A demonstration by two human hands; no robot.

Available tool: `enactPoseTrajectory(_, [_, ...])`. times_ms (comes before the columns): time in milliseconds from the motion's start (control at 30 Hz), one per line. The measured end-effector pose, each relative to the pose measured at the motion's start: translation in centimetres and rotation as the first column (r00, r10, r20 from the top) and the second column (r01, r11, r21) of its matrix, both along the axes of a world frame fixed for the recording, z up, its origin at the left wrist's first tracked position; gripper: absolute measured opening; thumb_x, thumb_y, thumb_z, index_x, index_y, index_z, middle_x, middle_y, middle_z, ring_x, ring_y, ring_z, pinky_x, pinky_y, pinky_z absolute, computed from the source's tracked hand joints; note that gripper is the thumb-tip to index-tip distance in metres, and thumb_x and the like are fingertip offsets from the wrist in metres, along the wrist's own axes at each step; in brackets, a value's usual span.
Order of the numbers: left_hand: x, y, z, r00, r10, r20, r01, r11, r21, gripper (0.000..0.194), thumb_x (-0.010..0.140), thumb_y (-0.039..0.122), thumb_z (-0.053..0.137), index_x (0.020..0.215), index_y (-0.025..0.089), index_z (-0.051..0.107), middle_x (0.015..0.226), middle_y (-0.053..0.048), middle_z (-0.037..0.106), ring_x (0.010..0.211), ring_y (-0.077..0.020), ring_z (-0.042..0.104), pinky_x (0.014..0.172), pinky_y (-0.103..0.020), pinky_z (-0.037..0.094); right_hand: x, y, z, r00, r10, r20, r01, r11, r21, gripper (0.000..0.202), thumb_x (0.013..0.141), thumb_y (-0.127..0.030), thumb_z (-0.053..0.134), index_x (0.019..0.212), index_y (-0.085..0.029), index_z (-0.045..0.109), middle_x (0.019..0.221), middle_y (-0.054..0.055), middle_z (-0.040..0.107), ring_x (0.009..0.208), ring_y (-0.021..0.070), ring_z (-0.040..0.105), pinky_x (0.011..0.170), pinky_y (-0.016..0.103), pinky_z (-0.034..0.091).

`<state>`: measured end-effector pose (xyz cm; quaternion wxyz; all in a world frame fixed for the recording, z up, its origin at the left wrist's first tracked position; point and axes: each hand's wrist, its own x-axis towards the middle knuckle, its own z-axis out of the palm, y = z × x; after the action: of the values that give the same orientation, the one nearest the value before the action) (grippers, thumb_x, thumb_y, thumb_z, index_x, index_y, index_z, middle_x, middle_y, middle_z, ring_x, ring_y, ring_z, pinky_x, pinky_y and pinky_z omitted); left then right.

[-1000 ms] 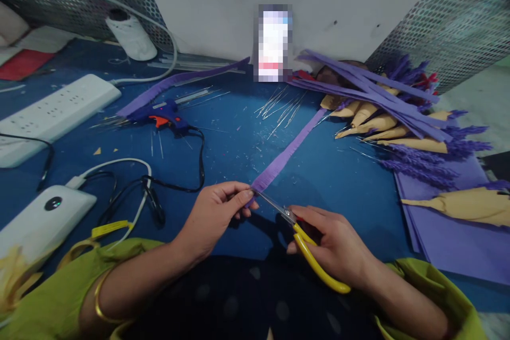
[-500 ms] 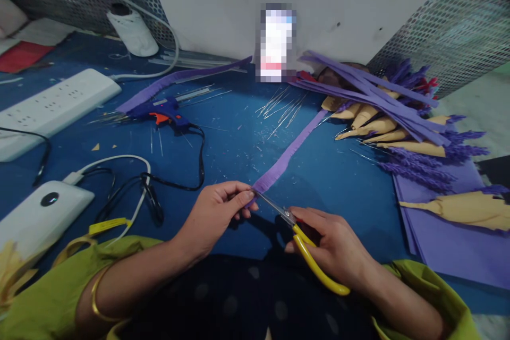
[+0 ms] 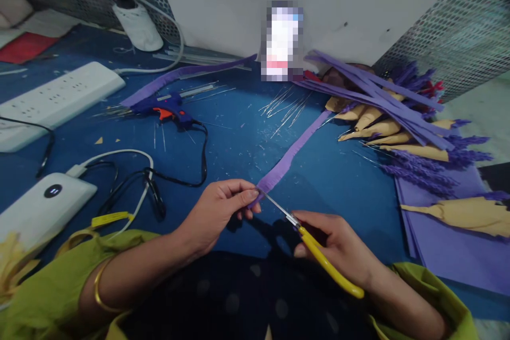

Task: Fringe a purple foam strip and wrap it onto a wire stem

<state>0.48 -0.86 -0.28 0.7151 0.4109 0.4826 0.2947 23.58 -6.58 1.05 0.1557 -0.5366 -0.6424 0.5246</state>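
Observation:
Near the middle of the blue table, my left hand (image 3: 231, 202) pinches the near end of a purple paper strip (image 3: 285, 162). The strip runs up and right toward the wrapped flowers. My right hand (image 3: 338, 244) is wrapped round yellow-handled scissors (image 3: 332, 265), whose metal blades reach left to the strip's edge beside my left thumb. The blades look close together. Part of the strip's end is hidden by my left fingers.
A blue glue gun (image 3: 171, 109) with a black cord, a white power strip (image 3: 59, 101) and a power bank (image 3: 48, 202) lie left. Thin wires (image 3: 287, 109) are at centre back. Purple flowers (image 3: 422, 170), more strips and purple sheets (image 3: 462, 255) are right.
The scissors' handles have come together and my right hand has shifted slightly right. The whole view has moved a little. My left hand still pinches the strip.

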Motion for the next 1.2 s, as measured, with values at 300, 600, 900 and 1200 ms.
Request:
enactPoseTrajectory(300, [0.01,-0.11,0.13,0.998,0.013,-0.066,-0.014,1.000,-0.017,0.018,0.078,0.034,0.073,0.074,0.017,0.070,0.067,-0.001,0.068,0.055,-0.0089,0.053,0.051,-0.021,0.039,0.08,-0.18,-0.45,0.995,-0.039,0.093,0.026,0.991,0.135,0.032,0.081,-0.046,0.070,0.098,-0.020,0.068,0.089,0.003,0.068,0.077,0.0167,0.060,0.070,0.026,0.048])
enactPoseTrajectory(600, [0.15,-0.07,0.49,0.996,0.042,-0.073,-0.042,0.999,0.002,0.015,0.077,0.031,0.072,0.073,0.017,0.071,0.065,-0.001,0.068,0.056,-0.0096,0.055,0.054,-0.022,0.041,-0.01,-0.35,-0.32,0.979,-0.053,0.198,0.001,0.967,0.253,0.040,0.080,-0.049,0.071,0.112,-0.025,0.067,0.091,0.003,0.069,0.074,0.0166,0.063,0.067,0.026,0.050])
enactPoseTrajectory(900, [0.19,-0.04,0.36,0.992,0.102,-0.067,-0.102,0.995,0.003,0.013,0.076,0.029,0.072,0.077,0.016,0.073,0.066,-0.001,0.069,0.056,-0.0090,0.055,0.056,-0.021,0.041,-0.07,-0.39,-0.25,0.965,-0.040,0.260,-0.044,0.950,0.309,0.047,0.078,-0.047,0.072,0.119,-0.026,0.063,0.092,0.003,0.066,0.071,0.0155,0.063,0.066,0.027,0.049])
enactPoseTrajectory(1200, [0.22,-0.16,0.48,0.994,0.087,-0.067,-0.086,0.996,0.015,0.014,0.077,0.031,0.072,0.077,0.017,0.073,0.070,-0.001,0.071,0.058,-0.0096,0.055,0.056,-0.021,0.041,-0.19,-0.41,-0.31,0.970,-0.044,0.238,-0.027,0.958,0.286,0.045,0.078,-0.046,0.073,0.117,-0.026,0.064,0.091,0.002,0.068,0.070,0.0148,0.063,0.066,0.026,0.050])
